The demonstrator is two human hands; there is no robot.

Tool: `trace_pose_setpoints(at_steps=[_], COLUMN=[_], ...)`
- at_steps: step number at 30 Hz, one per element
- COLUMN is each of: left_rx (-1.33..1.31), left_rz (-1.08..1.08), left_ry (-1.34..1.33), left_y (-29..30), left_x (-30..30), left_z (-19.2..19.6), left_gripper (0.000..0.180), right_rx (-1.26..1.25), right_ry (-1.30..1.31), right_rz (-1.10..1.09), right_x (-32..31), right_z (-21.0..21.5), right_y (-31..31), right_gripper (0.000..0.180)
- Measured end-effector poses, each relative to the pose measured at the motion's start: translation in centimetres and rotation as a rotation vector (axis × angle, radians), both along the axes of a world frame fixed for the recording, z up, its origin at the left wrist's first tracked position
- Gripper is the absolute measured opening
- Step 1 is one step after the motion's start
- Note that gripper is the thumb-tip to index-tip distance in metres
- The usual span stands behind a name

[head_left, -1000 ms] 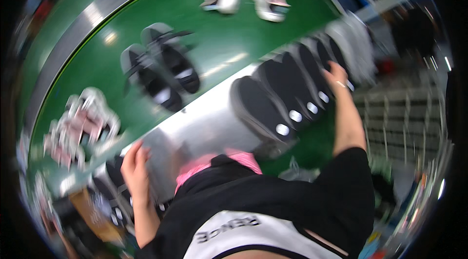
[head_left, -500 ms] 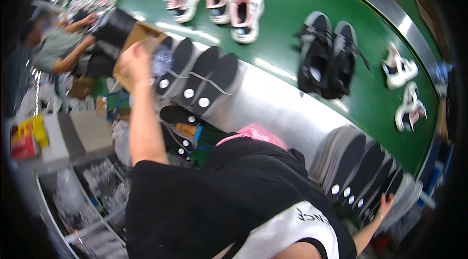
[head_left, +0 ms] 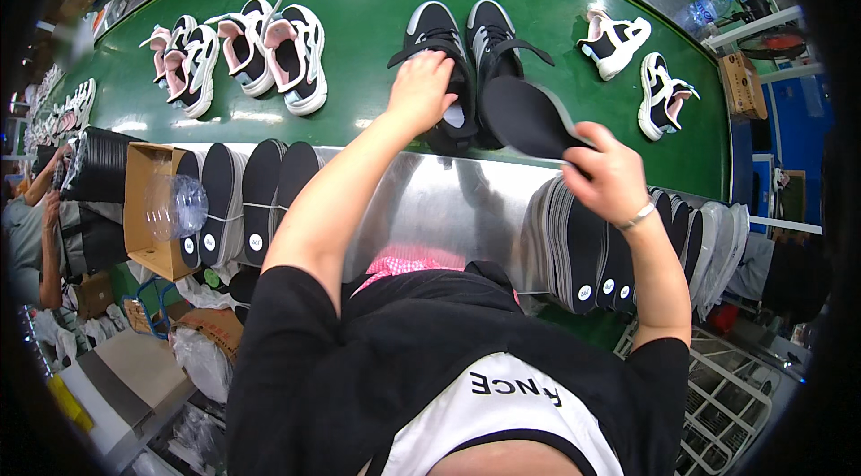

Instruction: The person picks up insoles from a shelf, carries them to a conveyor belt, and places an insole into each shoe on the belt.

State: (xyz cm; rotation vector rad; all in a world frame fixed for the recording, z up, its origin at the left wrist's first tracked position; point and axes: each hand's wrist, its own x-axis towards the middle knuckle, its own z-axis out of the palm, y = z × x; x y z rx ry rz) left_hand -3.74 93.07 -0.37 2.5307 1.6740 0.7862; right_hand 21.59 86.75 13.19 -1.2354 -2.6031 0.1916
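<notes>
Black insole [head_left: 525, 117], one, pinched at its end by the right hand [head_left: 587, 153]; black-and-grey sneakers [head_left: 491, 41], one pair, left of that hand, the left shoe [head_left: 432, 21] beneath the left hand [head_left: 420, 90], whose grip cannot be told.

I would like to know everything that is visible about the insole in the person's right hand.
The insole is a thin, rounded piece, matte black on the face that shows, with a grey edge along one side; slight blur hides its finer texture. It looks like a soft sheet material. The right hand grips one end. The other, broad end points left and overlaps, in this view, the rear of the right-hand black shoe; whether they touch cannot be told.
</notes>
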Motion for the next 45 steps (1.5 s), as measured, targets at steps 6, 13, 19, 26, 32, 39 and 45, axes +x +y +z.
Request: trace_pose_setpoints(at_steps=[6,13,19,26,32,39,45], left_rx=[-0.221,-0.442,-0.418,-0.421,-0.433,-0.428,-0.384], left_rz=[-0.055,0.237,0.359,0.417,0.427,0.437,0.463], left_ry=[-0.096,-0.514,-0.732,-0.639,-0.718,-0.677,-0.684], left_y=[3.5,5.9,5.0,5.2,4.4,4.1,4.0], left_x=[1.6,-1.5,-2.0,-2.2,-3.1,-3.1,-2.7], left_z=[0.0,-0.4,-0.8,-1.3,-1.8,-1.7,-2.3], left_gripper=[0.021,0.027,0.027,0.031,0.025,0.024,0.025], right_rx=[-0.001,-0.157,-0.091,-0.091,-0.416,-0.304,-0.221], right_ry=[-0.395,-0.435,-0.412,-0.359,-0.271,-0.365,-0.471], right_rz=[0.173,-0.136,-0.011,-0.117,-0.172,-0.032,-0.073], right_x=[-5.9,-11.9,-13.0,-14.7,-14.4,-16.6,-14.1], right_z=[-1.2,-6.9,-3.0,-9.2,-5.5,-11.9,-8.9], right_y=[2.2,6.9,4.2,6.6,6.8,7.9,5.3], right_gripper=[0.007,0.012,0.007,0.014,0.014,0.017,0.035])
